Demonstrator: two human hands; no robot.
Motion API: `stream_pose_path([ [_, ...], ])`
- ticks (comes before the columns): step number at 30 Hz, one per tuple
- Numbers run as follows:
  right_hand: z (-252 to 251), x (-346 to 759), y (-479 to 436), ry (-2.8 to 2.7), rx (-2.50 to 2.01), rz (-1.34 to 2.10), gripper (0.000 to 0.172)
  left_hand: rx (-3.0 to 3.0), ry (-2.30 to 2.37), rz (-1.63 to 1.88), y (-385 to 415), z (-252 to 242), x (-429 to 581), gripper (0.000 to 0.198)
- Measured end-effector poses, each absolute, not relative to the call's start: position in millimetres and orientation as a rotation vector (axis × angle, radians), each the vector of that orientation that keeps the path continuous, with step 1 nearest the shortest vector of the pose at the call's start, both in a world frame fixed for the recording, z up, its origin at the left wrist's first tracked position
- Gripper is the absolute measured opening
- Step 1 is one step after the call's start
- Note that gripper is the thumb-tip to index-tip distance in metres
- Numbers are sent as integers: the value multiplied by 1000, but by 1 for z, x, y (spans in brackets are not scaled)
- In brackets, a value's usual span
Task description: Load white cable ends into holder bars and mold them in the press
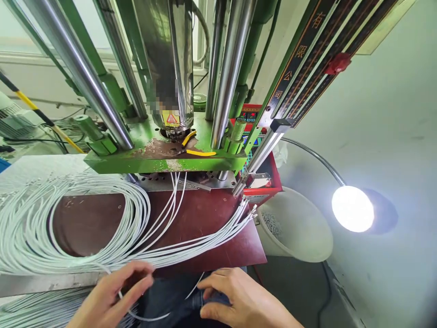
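At the far left a coil of white cables (68,228) lies in wide flat loops on the dark red surface (205,214), probably so the long runs stay untangled. Below it, at the near edge, the left hand (109,296) has thumb and forefinger pinched on a single cable (150,317). This cable sags in a slack curve below the surface edge and rises to the right hand (239,300). That hand's fingers are curled in and appear closed on the cable's other stretch, so the strand hangs between the two hands, apart from the bundle.

Above the middle, a green press (112,159) with steel columns stands at the back of the surface. Yellow-handled pliers (196,149) rest on its plate, seemingly parked within easy reach, and a few strands run up under that plate. Further right, the loose ends (247,212) of the coil, with metal tips, lie side by side toward the surface's right corner, likely so each tip is easy to find. Just beside that corner stands a white tub (300,237), and a gooseneck lamp (353,208) shines at the far right.
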State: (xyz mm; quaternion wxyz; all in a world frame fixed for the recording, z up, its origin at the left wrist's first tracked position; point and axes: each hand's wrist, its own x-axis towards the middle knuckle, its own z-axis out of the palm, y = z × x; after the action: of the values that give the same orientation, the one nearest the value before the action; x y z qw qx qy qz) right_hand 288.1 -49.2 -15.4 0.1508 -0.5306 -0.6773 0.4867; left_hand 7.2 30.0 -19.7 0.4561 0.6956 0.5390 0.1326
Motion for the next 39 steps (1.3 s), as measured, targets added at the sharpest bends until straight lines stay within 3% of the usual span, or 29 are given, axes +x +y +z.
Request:
stream_pose_path([
  [4,-35,265,-40,-2229,-1276,1290,45,2127,1282,338,53,-16,61,32],
  [8,-59,261,-45,-2373,-1124,1250,50,2205,1332,8,60,-26,77,35],
  [14,-59,267,-49,-2356,-1153,1240,47,2200,1182,-268,76,-13,82,7],
  [23,-34,271,-42,-2284,-1197,1202,45,2078,1117,-357,83,-6,78,16],
  [28,-36,268,-41,-2265,-1144,1181,42,1815,1054,-240,99,-3,74,18],
  [34,-32,262,-38,-2188,-1125,937,35,1647,1041,-148,109,-6,69,34],
  [39,-24,260,-27,-2121,-1187,734,25,1595,1032,-80,109,-7,68,29],
])
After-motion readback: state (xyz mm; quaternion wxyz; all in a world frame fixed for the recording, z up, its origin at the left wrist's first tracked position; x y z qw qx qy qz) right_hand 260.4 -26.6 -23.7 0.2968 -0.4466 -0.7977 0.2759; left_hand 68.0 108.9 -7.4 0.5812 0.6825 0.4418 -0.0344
